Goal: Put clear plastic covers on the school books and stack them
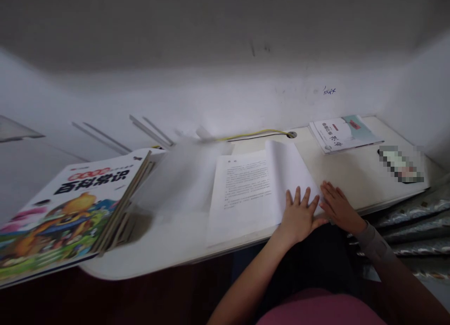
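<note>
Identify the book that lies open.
The open book lies under the left hand, its printed page showing; the picture book and the blue-and-white book are closed.

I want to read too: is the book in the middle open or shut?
Open: the book shows a printed page, with a blank page beside it under the left hand.

“百科常识”, on left book [72, 215]

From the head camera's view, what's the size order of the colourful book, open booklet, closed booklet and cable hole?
Largest to smallest, as they look:
1. Colourful book
2. Open booklet
3. Closed booklet
4. Cable hole
</note>
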Demonstrator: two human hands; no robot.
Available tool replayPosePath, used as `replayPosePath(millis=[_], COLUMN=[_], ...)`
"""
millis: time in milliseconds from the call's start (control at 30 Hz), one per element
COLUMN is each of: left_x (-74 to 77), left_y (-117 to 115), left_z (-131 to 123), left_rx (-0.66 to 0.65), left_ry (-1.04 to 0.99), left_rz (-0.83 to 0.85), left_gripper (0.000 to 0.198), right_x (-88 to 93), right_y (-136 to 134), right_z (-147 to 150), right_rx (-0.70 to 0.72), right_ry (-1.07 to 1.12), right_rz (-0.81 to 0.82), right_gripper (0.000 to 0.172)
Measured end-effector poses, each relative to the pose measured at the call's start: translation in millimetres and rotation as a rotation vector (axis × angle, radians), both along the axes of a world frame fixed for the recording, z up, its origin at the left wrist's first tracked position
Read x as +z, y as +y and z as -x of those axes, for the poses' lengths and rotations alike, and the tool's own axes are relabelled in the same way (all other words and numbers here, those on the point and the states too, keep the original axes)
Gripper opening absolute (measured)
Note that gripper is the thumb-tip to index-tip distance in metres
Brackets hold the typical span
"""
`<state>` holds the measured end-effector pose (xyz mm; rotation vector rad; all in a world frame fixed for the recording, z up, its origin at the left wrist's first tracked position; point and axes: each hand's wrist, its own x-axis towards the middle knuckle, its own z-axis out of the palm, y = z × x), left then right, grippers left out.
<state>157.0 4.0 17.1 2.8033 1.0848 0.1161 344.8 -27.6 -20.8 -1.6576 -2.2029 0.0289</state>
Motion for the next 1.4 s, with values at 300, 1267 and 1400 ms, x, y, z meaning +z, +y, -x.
replayPosePath(millis=[300,1267,1400], left_x=[5.9,22.0,19.3], left_y=[-2.4,50.2,52.9], left_z=[-12.2,-8.5,-12.8], left_rx=[0.058,-0.119,-0.119], left_ry=[0.009,0.181,0.179], left_rz=[0.028,0.118,0.128], left_gripper=[0.076,0.085,0.086], right_x=[5.6,16.1,14.6], right_y=[0.2,43.5,42.7], right_z=[-0.7,-50.9,-49.2], right_rx=[0.008,0.011,0.004], right_ry=[-0.011,-0.212,-0.222], right_rz=[0.057,0.146,0.135], right_gripper=[0.054,0.062,0.063])
